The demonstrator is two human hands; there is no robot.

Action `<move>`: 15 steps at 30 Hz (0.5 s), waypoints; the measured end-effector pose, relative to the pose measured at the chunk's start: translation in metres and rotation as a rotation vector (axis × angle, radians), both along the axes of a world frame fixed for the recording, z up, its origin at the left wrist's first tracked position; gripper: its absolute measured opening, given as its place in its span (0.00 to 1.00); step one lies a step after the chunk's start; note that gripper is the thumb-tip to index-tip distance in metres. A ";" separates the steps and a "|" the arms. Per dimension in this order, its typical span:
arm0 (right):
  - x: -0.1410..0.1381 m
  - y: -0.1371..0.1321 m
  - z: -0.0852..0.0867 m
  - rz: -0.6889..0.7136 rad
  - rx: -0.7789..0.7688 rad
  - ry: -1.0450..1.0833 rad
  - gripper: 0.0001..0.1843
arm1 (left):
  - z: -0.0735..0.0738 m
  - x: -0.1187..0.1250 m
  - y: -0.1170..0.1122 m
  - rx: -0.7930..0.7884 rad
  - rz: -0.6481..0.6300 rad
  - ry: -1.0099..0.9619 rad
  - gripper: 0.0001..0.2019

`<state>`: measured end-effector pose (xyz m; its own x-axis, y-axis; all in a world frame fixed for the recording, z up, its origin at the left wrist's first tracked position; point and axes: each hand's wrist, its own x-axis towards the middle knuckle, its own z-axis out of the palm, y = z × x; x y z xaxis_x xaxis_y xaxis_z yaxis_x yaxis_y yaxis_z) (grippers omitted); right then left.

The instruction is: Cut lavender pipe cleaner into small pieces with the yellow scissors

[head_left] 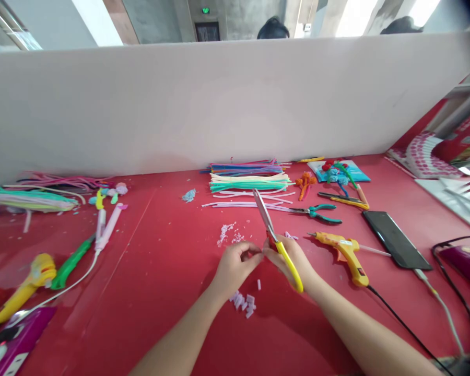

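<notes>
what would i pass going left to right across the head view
Pink corded tool, blue clippings, left hand, right hand holding yellow-handled scissors, yellow glue gun, black phone.

No words, brands or numbers could be read. A small, lit green rectangular sign (206,10) stood out against the grey concrete wall (241,23), its marking too small to make out. At the far right, a red printed panel (467,137) bore pale, blurred print, and the small dark patch on the yellow plastic glue gun (347,250) was illegible.
</notes>
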<state>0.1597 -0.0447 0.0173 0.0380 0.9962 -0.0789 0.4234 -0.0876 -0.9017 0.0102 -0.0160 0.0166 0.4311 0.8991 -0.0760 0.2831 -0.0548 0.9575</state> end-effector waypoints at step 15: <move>0.008 -0.006 0.001 0.048 0.065 -0.785 0.19 | 0.000 -0.007 0.012 -0.202 0.354 -0.381 0.08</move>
<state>0.1675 -0.0504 0.0186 0.0155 0.9998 0.0120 0.9405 -0.0105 -0.3397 0.0032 -0.0040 0.0163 0.1366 0.9777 -0.1595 -0.1173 0.1759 0.9774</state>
